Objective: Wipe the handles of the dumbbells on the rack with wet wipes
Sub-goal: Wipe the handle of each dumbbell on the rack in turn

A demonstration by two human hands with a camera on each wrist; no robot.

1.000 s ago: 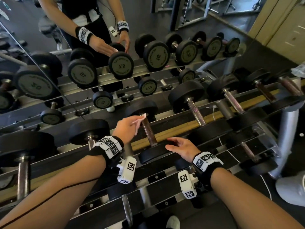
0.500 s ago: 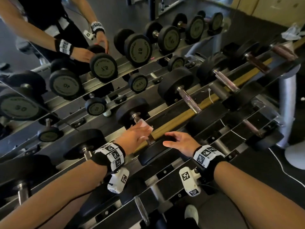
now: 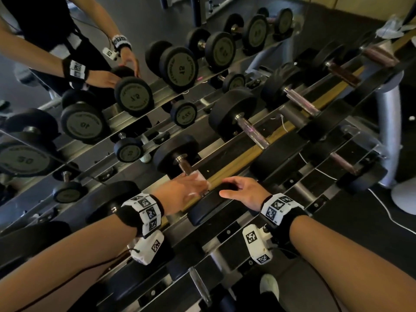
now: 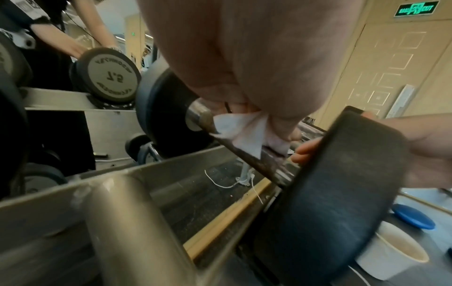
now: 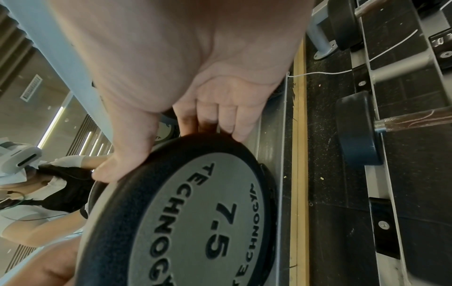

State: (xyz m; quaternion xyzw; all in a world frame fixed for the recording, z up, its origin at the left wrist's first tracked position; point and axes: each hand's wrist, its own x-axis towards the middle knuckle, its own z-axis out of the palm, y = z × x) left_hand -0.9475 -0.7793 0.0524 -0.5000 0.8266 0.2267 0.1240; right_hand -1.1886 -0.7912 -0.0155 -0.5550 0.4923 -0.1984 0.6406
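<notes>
Head view: the left hand (image 3: 186, 188) wraps a white wet wipe (image 3: 200, 176) around the dumbbell handle (image 3: 184, 164), whose long axis runs from the near weight head (image 3: 209, 209) away to the far one by the mirror (image 3: 67, 109). The right hand (image 3: 244, 191) grips the near head. Neighbouring dumbbells on the rack (image 3: 225, 235) leave room on both sides.

Left wrist view: fingers (image 4: 281, 123) pinch the wipe (image 4: 240, 133) on the handle (image 4: 252, 160); the palm hides the grip's upper part.

Right wrist view: the thumb (image 5: 129, 147) and curled fingers clamp the 7.5 head's (image 5: 195, 222) rim; the handle is hidden.
</notes>
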